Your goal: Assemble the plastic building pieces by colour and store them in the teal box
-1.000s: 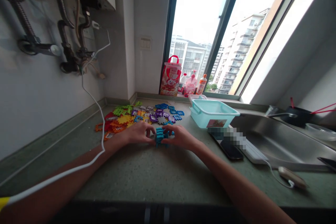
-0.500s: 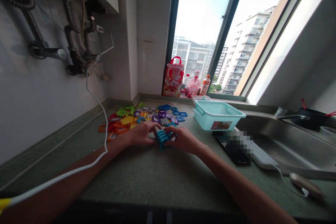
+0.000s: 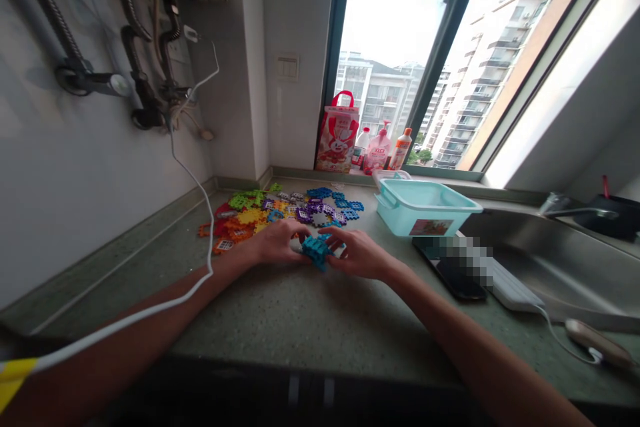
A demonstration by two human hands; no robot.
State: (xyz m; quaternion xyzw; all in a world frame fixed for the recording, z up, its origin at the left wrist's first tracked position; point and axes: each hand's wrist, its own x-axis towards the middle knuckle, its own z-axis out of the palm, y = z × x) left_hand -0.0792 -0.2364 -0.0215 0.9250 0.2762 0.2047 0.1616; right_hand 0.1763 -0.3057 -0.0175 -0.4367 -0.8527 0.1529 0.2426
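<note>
Both of my hands grip a small blue block cube (image 3: 317,250) built of interlocking plastic pieces, held low over the green countertop (image 3: 300,320). My left hand (image 3: 277,242) pinches its left side, and my right hand (image 3: 357,254) closes on its right side. Just behind them lies a spread of loose plastic pieces (image 3: 280,210) in orange, yellow, green, purple and blue.
A pale teal plastic tub (image 3: 425,208) stands to the right of the pieces. A dark phone (image 3: 453,273) and a white device lie before a steel sink (image 3: 550,260). A white cable (image 3: 200,167) hangs from wall pipes over my left arm. A red bag and bottles (image 3: 363,143) stand by the window.
The blue cube has been turned and tilted between my hands. The view has shifted, so everything sits a little further right and higher.
</note>
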